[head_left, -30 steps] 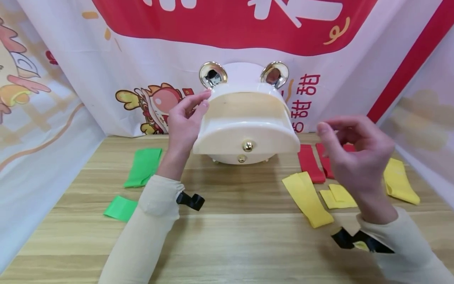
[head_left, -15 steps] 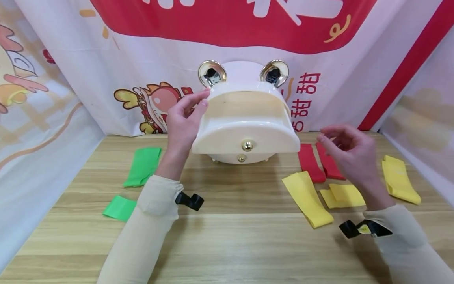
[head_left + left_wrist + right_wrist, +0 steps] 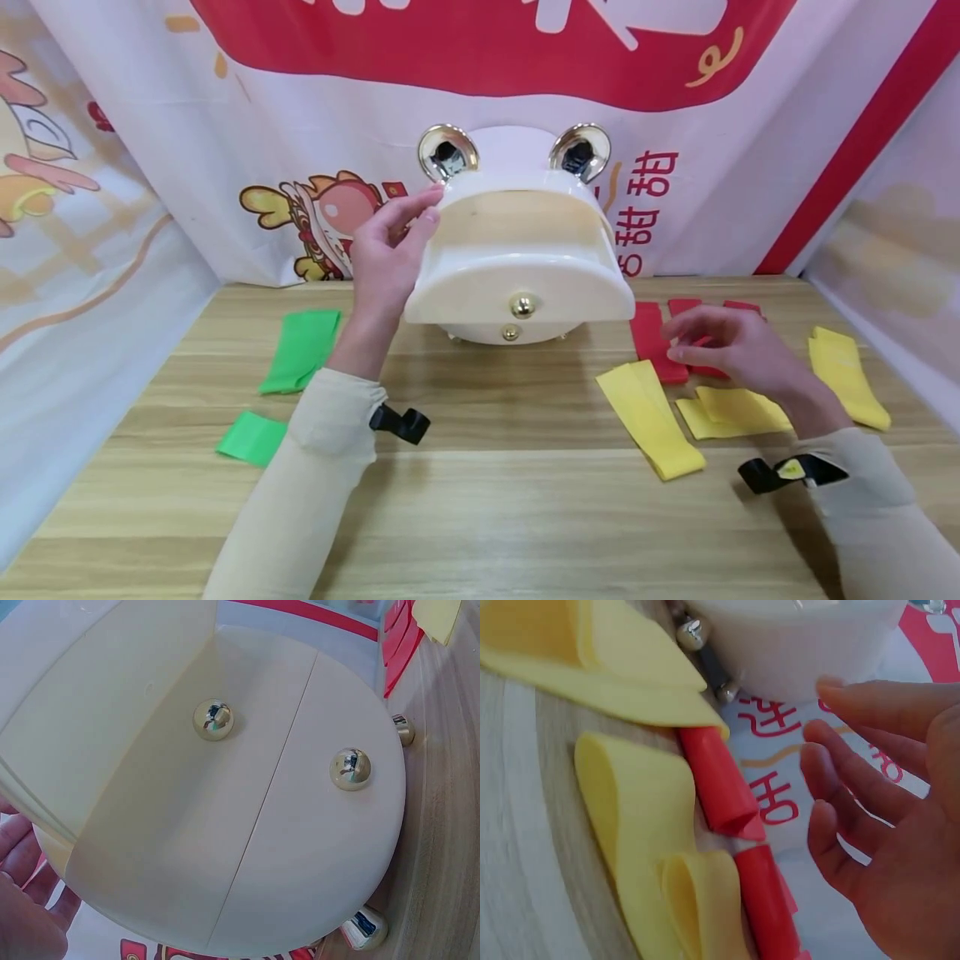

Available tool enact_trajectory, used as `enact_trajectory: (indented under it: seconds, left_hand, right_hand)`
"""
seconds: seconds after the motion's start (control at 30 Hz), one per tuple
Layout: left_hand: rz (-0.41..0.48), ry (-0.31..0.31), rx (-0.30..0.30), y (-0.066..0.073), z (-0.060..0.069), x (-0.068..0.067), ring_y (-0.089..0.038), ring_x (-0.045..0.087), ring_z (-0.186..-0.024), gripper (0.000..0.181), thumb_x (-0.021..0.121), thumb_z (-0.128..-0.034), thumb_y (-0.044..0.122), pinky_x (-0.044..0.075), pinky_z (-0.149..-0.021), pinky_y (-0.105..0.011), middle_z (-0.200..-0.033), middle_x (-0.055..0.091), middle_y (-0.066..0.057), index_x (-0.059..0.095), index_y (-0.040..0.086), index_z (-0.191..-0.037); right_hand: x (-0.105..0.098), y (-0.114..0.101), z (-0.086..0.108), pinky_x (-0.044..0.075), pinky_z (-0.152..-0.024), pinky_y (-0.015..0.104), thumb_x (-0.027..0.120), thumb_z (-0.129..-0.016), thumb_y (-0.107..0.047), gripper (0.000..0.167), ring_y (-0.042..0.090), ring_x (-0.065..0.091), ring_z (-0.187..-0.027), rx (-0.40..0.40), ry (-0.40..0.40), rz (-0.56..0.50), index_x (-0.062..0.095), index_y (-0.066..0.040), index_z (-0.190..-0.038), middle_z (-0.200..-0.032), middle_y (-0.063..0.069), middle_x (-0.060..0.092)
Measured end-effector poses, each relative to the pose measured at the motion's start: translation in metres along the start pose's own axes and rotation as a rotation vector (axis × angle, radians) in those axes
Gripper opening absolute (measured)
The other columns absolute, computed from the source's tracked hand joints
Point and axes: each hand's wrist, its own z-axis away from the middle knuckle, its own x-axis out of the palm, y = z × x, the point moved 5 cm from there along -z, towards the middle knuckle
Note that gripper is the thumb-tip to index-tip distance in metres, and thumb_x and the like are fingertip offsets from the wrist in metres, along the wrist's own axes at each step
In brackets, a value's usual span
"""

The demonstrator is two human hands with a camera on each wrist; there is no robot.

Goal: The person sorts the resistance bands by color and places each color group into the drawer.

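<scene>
A white rounded box (image 3: pixel 517 287) with gold knobs and two round gold-rimmed ears stands at the back centre. Its upper front juts forward and shows a cream surface behind. My left hand (image 3: pixel 386 262) rests its fingertips against the box's left side; in the left wrist view, part of that hand appears at the lower left edge. Above the folded red cloth strips (image 3: pixel 648 337) hovers my right hand (image 3: pixel 738 350), fingers loosely bent. The right wrist view shows this hand (image 3: pixel 900 817) holding nothing, apart from the red strips (image 3: pixel 718 780).
Folded yellow strips (image 3: pixel 652 421) lie nearer me on the right, another yellow strip (image 3: pixel 847 379) farther right. A large green piece (image 3: pixel 300 350) and a small green piece (image 3: pixel 252 439) lie at the left. A printed curtain (image 3: pixel 337 125) hangs close behind the box.
My right hand has moved down and slightly inward, lower over the red strips. The left hand and the box stay in place.
</scene>
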Motion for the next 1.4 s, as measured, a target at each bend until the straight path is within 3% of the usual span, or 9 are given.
enact_trajectory:
  seconds: [0.2,0.5,0.67,0.8,0.97,1.1,1.4]
  left_hand:
    - [0.002,-0.001,0.01,0.0,-0.001,0.0,-0.006,0.067,-0.13,0.023,0.07,-0.1035,0.019,0.061,-0.101,-0.027,-0.137,0.074,0.007,0.079,0.019,-0.125]
    - [-0.001,-0.002,0.014,-0.001,0.0,0.001,-0.007,0.068,-0.129,0.024,0.07,-0.1038,0.021,0.06,-0.103,-0.027,-0.139,0.073,0.008,0.079,0.02,-0.126]
    - [-0.007,-0.007,0.021,-0.002,-0.001,0.002,-0.006,0.068,-0.13,0.024,0.07,-0.1038,0.021,0.059,-0.105,-0.027,-0.139,0.073,0.009,0.079,0.02,-0.126]
    - [-0.009,-0.005,0.019,-0.002,0.0,0.001,-0.007,0.068,-0.13,0.024,0.07,-0.104,0.022,0.059,-0.105,-0.028,-0.138,0.073,0.008,0.079,0.02,-0.126]
    - [-0.009,-0.005,0.018,-0.002,0.0,0.0,-0.006,0.067,-0.131,0.024,0.069,-0.104,0.021,0.059,-0.106,-0.028,-0.139,0.073,0.008,0.078,0.019,-0.126]
    - [-0.009,-0.002,0.01,-0.002,0.0,0.0,-0.006,0.067,-0.131,0.024,0.07,-0.1039,0.022,0.059,-0.106,-0.028,-0.138,0.073,0.008,0.078,0.02,-0.126]
    - [-0.009,-0.007,-0.005,-0.001,0.001,0.0,-0.007,0.067,-0.13,0.024,0.069,-0.1043,0.023,0.06,-0.104,-0.029,-0.139,0.073,0.009,0.078,0.021,-0.127]
  right_hand:
    - [0.005,0.015,-0.002,0.064,-0.08,0.028,0.083,-0.093,-0.024,0.041,0.026,0.062,-0.113,0.048,-0.142,0.008,0.07,-0.014,-0.13,-0.129,0.013,0.068]
    - [0.008,0.029,-0.003,0.059,-0.087,0.027,0.091,-0.083,-0.035,0.045,0.028,0.056,-0.124,0.073,-0.184,0.112,0.076,-0.021,-0.123,-0.129,0.007,0.07]
    - [0.01,0.031,-0.003,0.056,-0.089,0.023,0.089,-0.086,-0.03,0.037,0.028,0.056,-0.126,0.048,-0.206,0.13,0.077,-0.021,-0.12,-0.127,0.006,0.071]
    - [0.012,0.029,-0.004,0.055,-0.088,0.019,0.088,-0.087,-0.027,0.033,0.028,0.056,-0.125,0.009,-0.196,0.137,0.079,-0.02,-0.117,-0.126,0.007,0.072]
    - [0.011,0.027,-0.004,0.058,-0.08,0.022,0.084,-0.092,-0.029,0.031,0.027,0.059,-0.118,0.023,-0.159,0.139,0.079,-0.019,-0.12,-0.126,0.009,0.073]
    - [0.007,0.024,-0.004,0.061,-0.072,0.026,0.08,-0.096,-0.03,0.033,0.028,0.059,-0.11,0.027,-0.099,0.122,0.077,-0.016,-0.125,-0.127,0.013,0.072]
    - [-0.002,0.016,-0.005,0.055,-0.074,0.02,0.075,-0.099,-0.04,0.045,0.031,0.05,-0.119,0.069,0.057,0.172,0.073,-0.012,-0.135,-0.131,0.017,0.064]
